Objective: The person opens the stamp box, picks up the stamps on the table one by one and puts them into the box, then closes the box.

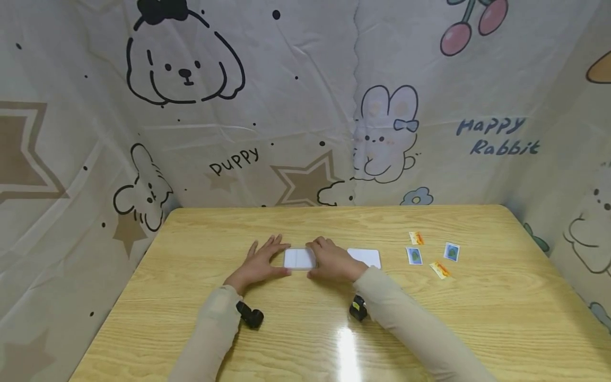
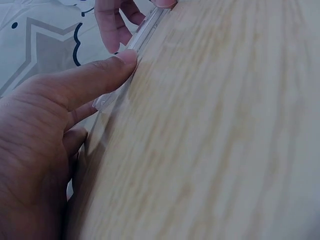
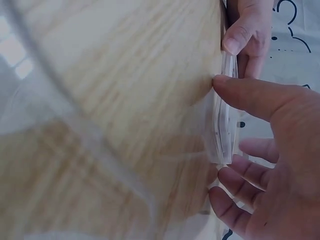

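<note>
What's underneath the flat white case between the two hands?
Wood-grain tabletop shows around the flat white case; whatever lies directly beneath it is covered and can't be seen.

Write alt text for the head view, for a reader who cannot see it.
A person's left hand and right hand hold a thin white rectangular case between them on a wood-grain table. A second white rectangle lies beside it, partly behind the right hand; farther right are four small cards, two blue, two orange. Cartoon-print fabric hangs behind.
</note>
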A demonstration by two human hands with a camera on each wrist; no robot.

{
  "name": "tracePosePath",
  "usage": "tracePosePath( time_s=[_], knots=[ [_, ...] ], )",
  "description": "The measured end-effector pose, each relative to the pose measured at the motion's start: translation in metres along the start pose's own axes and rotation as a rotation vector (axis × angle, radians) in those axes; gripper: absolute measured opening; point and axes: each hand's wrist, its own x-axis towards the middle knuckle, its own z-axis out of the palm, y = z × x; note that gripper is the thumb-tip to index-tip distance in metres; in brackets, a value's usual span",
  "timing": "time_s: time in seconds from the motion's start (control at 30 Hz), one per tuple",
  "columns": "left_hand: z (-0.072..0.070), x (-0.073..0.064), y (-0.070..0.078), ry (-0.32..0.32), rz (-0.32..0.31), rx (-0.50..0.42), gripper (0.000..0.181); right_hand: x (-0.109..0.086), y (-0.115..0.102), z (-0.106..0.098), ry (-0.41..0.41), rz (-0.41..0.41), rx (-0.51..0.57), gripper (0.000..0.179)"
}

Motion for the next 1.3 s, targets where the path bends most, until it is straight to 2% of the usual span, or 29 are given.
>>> tracePosePath(
  time_s=[0.27, 0.8, 1.13, 1.3],
  knots=[
    [-0.002, 0.0, 0.001, -0.009, 0.001, -0.024, 0.076, 0.005, 0.002, -0.001, -0.034, 0.01, 0.052, 0.069],
    [-0.005, 0.0, 0.003, -0.035, -0.001, -0.083, 0.077, 0.009, 0.009, -0.002, -0.008, -0.026, 0.174, 0.06],
    [-0.004, 0.001, 0.001, -0.024, 0.018, -0.083, 0.073, 0.001, 0.009, -0.004, -0.004, -0.024, 0.19, 0.064],
    [-0.004, 0.001, -0.001, -0.038, 0.014, -0.105, 0.07, -0.009, 0.004, -0.006, -0.038, -0.021, 0.194, 0.066]
  ],
)
